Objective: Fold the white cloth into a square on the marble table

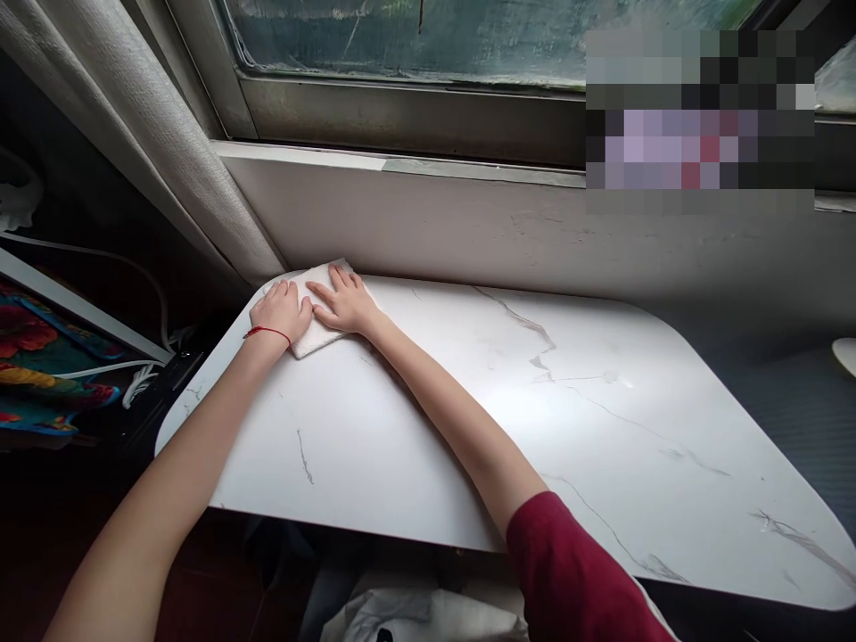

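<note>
A folded white cloth [314,337] lies flat on the far left corner of a white marble-patterned table [428,419]. My left hand [277,312], with a thin red cord around its wrist, rests on the cloth's left side, palm down and fingers stretched forward. On the cloth's right part, my right hand [346,301] presses down flat with its fingers spread. Both palms face the tabletop, and the hands are close together.
Behind the table runs a wall below a window [415,45]. A pale curtain [160,134] hangs at the left, near cables [140,383] and a colourful flowered fabric [40,357]. White fabric [428,615] lies below the table's front edge. A pixelated patch covers the upper right.
</note>
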Demonstrator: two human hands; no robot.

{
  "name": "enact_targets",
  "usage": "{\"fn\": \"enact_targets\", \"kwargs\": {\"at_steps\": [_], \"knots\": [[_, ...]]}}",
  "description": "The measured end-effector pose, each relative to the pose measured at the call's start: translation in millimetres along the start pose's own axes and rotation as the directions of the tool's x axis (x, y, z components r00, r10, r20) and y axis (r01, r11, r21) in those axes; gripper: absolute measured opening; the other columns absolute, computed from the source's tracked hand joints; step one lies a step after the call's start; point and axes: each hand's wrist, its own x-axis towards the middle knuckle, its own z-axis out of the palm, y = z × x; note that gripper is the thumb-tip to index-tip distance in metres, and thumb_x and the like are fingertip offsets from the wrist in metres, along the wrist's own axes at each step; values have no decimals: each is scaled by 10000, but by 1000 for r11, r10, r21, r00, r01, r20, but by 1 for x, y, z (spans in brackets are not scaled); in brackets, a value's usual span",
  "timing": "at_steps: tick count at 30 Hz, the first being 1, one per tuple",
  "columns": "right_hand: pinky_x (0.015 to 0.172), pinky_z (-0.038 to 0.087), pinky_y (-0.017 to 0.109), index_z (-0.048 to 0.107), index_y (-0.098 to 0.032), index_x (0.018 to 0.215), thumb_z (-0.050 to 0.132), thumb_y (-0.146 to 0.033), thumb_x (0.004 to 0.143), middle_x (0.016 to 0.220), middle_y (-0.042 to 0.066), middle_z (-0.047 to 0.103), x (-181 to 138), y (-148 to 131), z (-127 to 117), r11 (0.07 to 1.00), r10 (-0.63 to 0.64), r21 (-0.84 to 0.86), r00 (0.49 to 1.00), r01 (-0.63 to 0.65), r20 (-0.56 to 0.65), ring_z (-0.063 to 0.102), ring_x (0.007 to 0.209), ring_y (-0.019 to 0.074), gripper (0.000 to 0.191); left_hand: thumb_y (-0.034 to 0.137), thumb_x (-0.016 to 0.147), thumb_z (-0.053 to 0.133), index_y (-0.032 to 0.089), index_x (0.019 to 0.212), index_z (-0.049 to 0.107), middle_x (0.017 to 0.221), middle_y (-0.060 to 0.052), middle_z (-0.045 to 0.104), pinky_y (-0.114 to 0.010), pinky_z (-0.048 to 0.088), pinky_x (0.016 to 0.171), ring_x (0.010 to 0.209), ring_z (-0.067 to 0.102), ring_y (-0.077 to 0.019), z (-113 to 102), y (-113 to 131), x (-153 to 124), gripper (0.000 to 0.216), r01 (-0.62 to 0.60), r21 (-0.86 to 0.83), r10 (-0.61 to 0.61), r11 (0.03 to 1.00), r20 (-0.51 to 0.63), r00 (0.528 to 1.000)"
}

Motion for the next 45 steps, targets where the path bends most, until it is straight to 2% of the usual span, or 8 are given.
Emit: {"fn": "enact_targets", "kwargs": {"at_steps": [7, 11, 19, 23, 27, 34, 38, 45], "knots": [[1142, 223, 537, 419, -191, 1518, 439, -429, 1008, 1598, 227, 292, -9, -20, -1, 1000, -28, -14, 999, 28, 18, 227, 1486, 375, 563, 297, 932, 288, -18, 1320, 548, 1378, -233, 582, -443, 442, 1059, 1314, 521, -324, -15, -2, -11, 563, 30, 100, -42, 995, 121, 992], [1153, 222, 525, 410, -201, 1524, 437, -422, 1015, 1610, 226, 271, -23, -33, -7, 998, -53, -20, 998, 53, 27, 223, 1496, 369, 556, 258, 918, 262, -67, 1283, 549, 1311, -291, 600, -459, 462, 1016, 1297, 528, -351, -11, -4, -34, 567, 17, 141, -21, 990, 29, 999], [1156, 251, 540, 428, -205, 1509, 496, -451, 995, 1597, 216, 314, -84, -86, -25, 983, -174, 55, 985, 174, 2, 274, 1481, 368, 574, 391, 930, 305, 21, 1338, 526, 1259, -282, 629, -548, 482, 984, 1275, 544, -424, -4, -28, -142, 593, -78, 11, 78, 997, -253, 964], [1141, 270, 558, 427, -178, 1505, 521, -486, 973, 1581, 242, 332, -125, -117, -35, 975, -196, 104, 980, 198, -36, 276, 1479, 386, 622, 413, 941, 305, 29, 1431, 439, 1375, -294, 558, -603, 458, 1024, 1336, 487, -455, -12, -34, -200, 637, -110, -18, 102, 994, -245, 964], [1141, 286, 532, 415, -176, 1513, 509, -516, 977, 1583, 255, 320, -149, -120, -41, 958, -254, 136, 967, 254, -12, 278, 1485, 368, 642, 433, 927, 291, -57, 1421, 426, 1392, -342, 521, -608, 436, 1053, 1343, 472, -476, -15, -35, -221, 709, -135, 6, 134, 991, -199, 971], [1167, 266, 494, 443, -182, 1507, 513, -483, 978, 1588, 238, 324, -149, -86, -39, 967, -228, 118, 974, 228, -14, 303, 1480, 348, 613, 364, 844, 355, -158, 1333, 463, 1316, -403, 540, -620, 455, 980, 1309, 471, -523, 0, -4, -177, 723, -99, 102, 114, 990, -155, 981], [1177, 242, 486, 468, -183, 1494, 513, -403, 975, 1590, 227, 330, -135, -46, -40, 992, -111, 63, 994, 111, -16, 311, 1478, 351, 565, 322, 840, 373, -105, 1327, 486, 1305, -367, 567, -588, 453, 971, 1298, 491, -487, 6, 31, -122, 658, -112, 128, 127, 985, -116, 985], [1149, 246, 529, 445, -147, 1499, 466, -426, 991, 1584, 236, 334, -113, 36, -41, 982, 183, -25, 981, -185, -64, 311, 1458, 369, 580, 339, 922, 321, -12, 1399, 435, 1513, -264, 424, -480, 276, 1177, 1446, 352, -337, 18, 83, -15, 603, -354, -54, 350, 934, -72, 934]]}}
